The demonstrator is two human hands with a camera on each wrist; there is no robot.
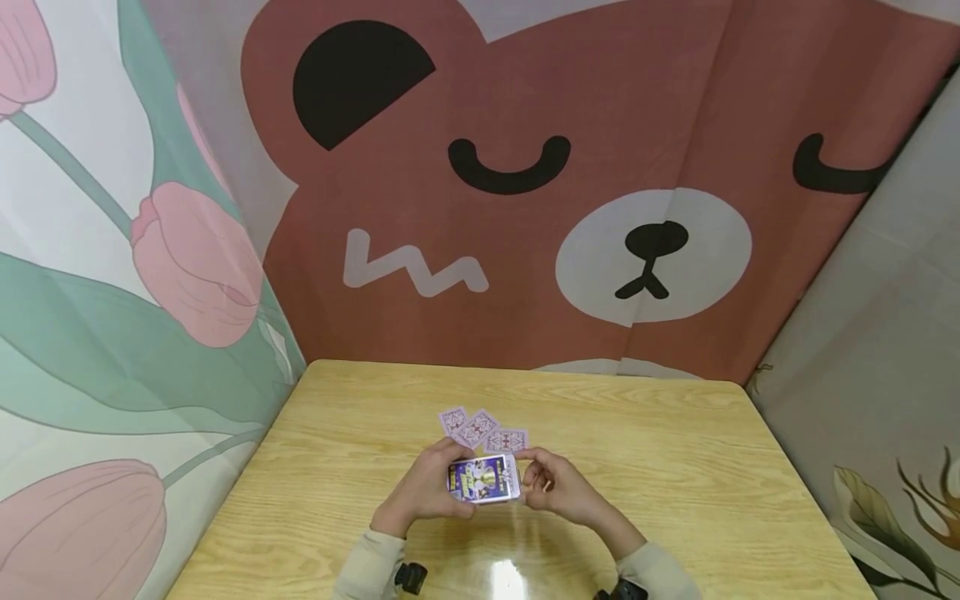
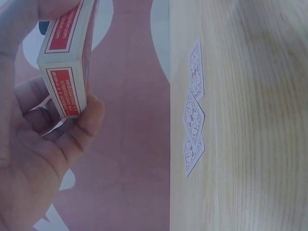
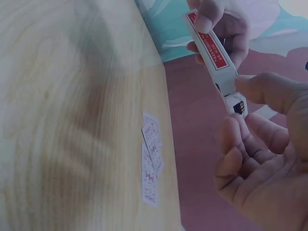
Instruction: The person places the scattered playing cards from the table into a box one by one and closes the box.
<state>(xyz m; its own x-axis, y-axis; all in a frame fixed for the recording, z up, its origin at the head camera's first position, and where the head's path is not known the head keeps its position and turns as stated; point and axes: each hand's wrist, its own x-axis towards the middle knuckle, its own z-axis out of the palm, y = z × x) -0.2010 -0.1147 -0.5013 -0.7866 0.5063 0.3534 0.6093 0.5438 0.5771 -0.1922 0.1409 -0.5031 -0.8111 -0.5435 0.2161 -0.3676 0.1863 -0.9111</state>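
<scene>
My left hand (image 1: 430,486) grips a playing-card box (image 1: 480,479) around one end, above the table. The box has a purple picture front in the head view and white edges with red printed panels in the left wrist view. At its other end my right hand (image 1: 557,487) pinches the box's white end flap (image 3: 237,104) between thumb and fingertips. The flap stands out from the box body, a dark patch showing on it. Behind the box, three playing cards (image 1: 477,428) lie face down on the table, their patterned backs up, partly overlapping.
The wooden table (image 1: 660,467) reaches back to a cloth backdrop with a brown bear (image 1: 630,100). A tulip-printed cloth (image 1: 195,258) hangs on the left and a grey floral cloth (image 1: 892,317) on the right. Each wrist wears a black device (image 1: 410,577).
</scene>
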